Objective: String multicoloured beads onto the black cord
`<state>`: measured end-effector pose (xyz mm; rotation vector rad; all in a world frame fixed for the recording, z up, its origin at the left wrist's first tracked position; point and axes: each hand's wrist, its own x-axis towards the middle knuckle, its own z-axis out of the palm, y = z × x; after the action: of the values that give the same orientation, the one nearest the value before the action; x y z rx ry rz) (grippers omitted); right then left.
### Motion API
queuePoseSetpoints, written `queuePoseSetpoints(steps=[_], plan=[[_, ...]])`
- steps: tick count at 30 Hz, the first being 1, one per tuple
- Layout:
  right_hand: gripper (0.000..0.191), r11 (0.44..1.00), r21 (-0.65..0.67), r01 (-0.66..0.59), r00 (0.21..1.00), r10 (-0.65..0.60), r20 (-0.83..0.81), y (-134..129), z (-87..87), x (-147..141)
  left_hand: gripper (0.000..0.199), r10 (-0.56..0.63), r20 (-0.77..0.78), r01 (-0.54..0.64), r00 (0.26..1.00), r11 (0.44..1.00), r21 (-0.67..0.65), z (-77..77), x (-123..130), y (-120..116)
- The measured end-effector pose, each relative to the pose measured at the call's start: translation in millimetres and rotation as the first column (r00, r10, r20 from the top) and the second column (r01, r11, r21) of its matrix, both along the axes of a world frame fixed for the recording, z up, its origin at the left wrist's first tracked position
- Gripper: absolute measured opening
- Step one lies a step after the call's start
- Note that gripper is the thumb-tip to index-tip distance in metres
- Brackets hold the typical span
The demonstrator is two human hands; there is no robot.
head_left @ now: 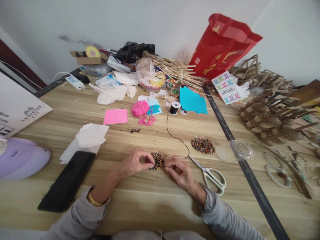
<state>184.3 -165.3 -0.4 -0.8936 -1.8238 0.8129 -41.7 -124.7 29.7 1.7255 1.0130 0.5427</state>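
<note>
A small heap of multicoloured beads [158, 160] lies on the wooden table between my hands. At its left edge, my left hand [137, 162] is closed with thumb and forefinger pinched. My right hand [180, 171] pinches at the heap's right edge. What either pinch holds is too small to make out. A faint clear thread seems to hang below the beads. Right of my hands are scissors [212, 176] with pale handles and a coil of strung beads [203, 146]. Black cord runs from a spool [174, 108] down towards my right hand.
A black phone [67, 181] and white paper [87, 138] lie to the left. Pink yarn [140, 108], pink paper [115, 116] and blue paper [192, 100] lie beyond my hands. A clear lid [241, 150] and wooden baskets [262, 116] are at the right.
</note>
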Motion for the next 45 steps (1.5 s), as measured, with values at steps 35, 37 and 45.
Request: queuePoseSetpoints(steps=[35,37,45], plan=[[0.009,0.981,0.183,-0.07,0.963,0.019,0.269,-1.5,1.6,3.0,0.009,0.009,0.147,0.001,0.989,0.998,-0.067,-14.0,16.4,-4.8],[0.009,0.978,0.193,-0.084,0.955,0.024,0.295,-1.4,2.2,3.9,0.007,-0.01,0.134,0.014,0.991,1.0,-0.026,-12.9,17.2,-4.2],[0.01,0.981,0.163,-0.108,0.933,0.044,0.357,1.3,-0.1,8.1,0.006,-0.007,0.234,0.018,0.972,0.999,-0.045,-11.7,19.7,-4.2]])
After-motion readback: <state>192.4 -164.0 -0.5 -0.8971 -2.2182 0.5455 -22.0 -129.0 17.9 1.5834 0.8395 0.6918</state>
